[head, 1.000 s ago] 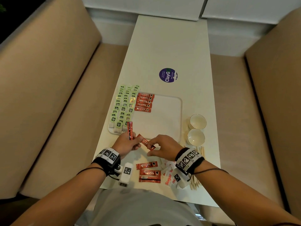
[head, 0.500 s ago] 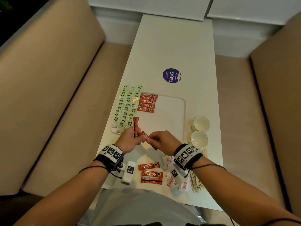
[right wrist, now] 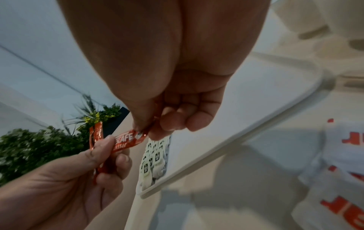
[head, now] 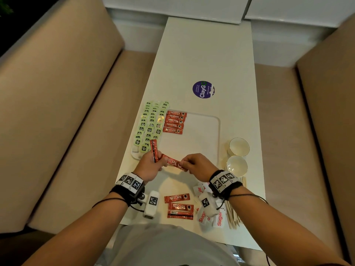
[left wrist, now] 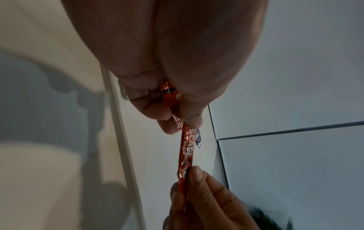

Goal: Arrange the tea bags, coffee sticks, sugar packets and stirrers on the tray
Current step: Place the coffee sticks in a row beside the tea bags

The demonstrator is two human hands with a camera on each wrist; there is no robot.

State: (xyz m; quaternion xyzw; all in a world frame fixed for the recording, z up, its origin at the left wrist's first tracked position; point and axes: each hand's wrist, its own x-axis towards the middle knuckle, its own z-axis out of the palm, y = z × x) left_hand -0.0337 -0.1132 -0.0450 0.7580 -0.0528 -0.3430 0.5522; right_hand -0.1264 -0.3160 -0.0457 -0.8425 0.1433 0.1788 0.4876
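Note:
Both hands hover over the near edge of the white tray (head: 203,120). My left hand (head: 161,162) grips one red coffee stick (head: 153,149) upright and pinches the left end of a second coffee stick (head: 172,162). My right hand (head: 182,164) pinches that stick's right end (right wrist: 128,140); it spans the gap between the hands (left wrist: 186,149). Green tea bags (head: 151,125) fill the tray's left side, beside a row of coffee sticks (head: 174,121). Loose coffee sticks (head: 178,206), sugar packets (head: 219,219) and wooden stirrers (head: 233,217) lie on the table near me.
Two white cups (head: 239,146) stand to the right of the tray, close to my right wrist. A round purple sticker (head: 203,89) marks the table beyond the tray. Beige bench seats flank the narrow table on both sides.
More of the shared stick shows between the hands, which have drawn slightly apart and edged toward the tray. The upright stick stays in the left hand.

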